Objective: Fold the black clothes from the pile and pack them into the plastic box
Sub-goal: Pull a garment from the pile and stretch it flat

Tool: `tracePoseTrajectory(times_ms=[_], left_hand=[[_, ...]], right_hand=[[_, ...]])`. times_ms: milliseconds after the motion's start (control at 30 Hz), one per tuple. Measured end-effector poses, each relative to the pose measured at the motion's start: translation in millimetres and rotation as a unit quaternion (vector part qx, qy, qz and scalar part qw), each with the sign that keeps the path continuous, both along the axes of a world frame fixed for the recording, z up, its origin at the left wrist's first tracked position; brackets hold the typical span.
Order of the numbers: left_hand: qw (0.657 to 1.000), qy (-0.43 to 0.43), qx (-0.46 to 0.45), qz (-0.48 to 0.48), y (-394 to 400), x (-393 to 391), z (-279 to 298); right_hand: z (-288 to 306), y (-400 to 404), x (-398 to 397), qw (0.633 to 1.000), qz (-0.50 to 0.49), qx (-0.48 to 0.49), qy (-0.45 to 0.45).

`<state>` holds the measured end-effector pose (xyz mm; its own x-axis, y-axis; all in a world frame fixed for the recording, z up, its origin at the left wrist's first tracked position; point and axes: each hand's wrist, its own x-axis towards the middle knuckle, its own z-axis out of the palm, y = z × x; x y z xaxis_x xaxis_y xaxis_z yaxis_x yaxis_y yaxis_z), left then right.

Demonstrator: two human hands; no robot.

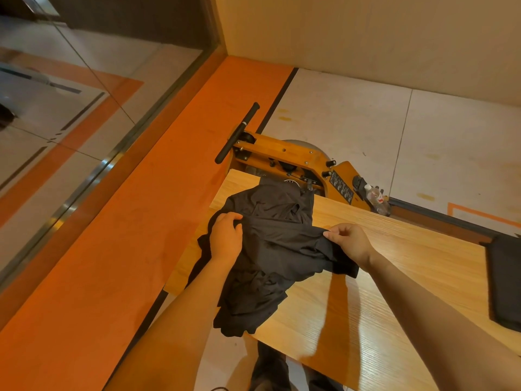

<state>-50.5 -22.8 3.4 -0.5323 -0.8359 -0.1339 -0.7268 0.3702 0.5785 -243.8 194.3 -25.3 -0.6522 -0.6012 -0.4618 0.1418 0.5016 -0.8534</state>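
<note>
As both of our arms reach across the wooden worktop (394,263), a rumpled pile of black clothes (270,249) lies at its left end, spilling over the near-left edge. Our left hand (227,238) sits at the pile's nine o'clock side, its grip closed on a bunch of the dark fabric — the fingers are curled into the cloth near the top of the heap. Our right hand (349,241), at the pile's three o'clock side, pinches a raised fold of the same black cloth between thumb and fingertips, the fabric drawn taut between the two hands.

At three o'clock in the picture, well apart from the pile, a flat dark piece (504,280) rests on the worktop's right end, cut off by the frame; we cannot tell what it is. Beyond the worktop at twelve o'clock stands a wooden machine (282,153) with a black handle bar (238,132), and a clear plastic bottle (376,197) sits beside it at about one o'clock. An orange floor strip (141,207) runs from seven o'clock up toward twelve, alongside a glass wall (70,108) at ten o'clock — pale floor tiles (394,122) fill the upper right.
</note>
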Motion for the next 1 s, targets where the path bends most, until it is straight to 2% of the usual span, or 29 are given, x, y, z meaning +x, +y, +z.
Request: tracePoseTrajectory(times_ms=[300, 467, 833, 1000], left_hand=[[1.000, 0.016, 0.004, -0.005, -11.4, -6.8, 1.6], [0.997, 0.051, 0.038, -0.032, -6.8, -14.3, 3.0], [0.981, 0.082, 0.134, -0.110, 60.9, -67.3, -6.6], [0.976, 0.099, 0.143, -0.128, 86.3, -81.0, -11.8]], right_hand=[[-0.7, 3.2, -10.2, 0.999, -0.048, 0.014, 0.012], [2.4, 2.0, -8.0, 0.998, -0.065, 0.000, 0.002], [10.6, -3.8, 7.7, 0.998, -0.048, -0.040, -0.023], [7.0, 3.1, 9.9, 0.997, -0.041, -0.052, -0.026]])
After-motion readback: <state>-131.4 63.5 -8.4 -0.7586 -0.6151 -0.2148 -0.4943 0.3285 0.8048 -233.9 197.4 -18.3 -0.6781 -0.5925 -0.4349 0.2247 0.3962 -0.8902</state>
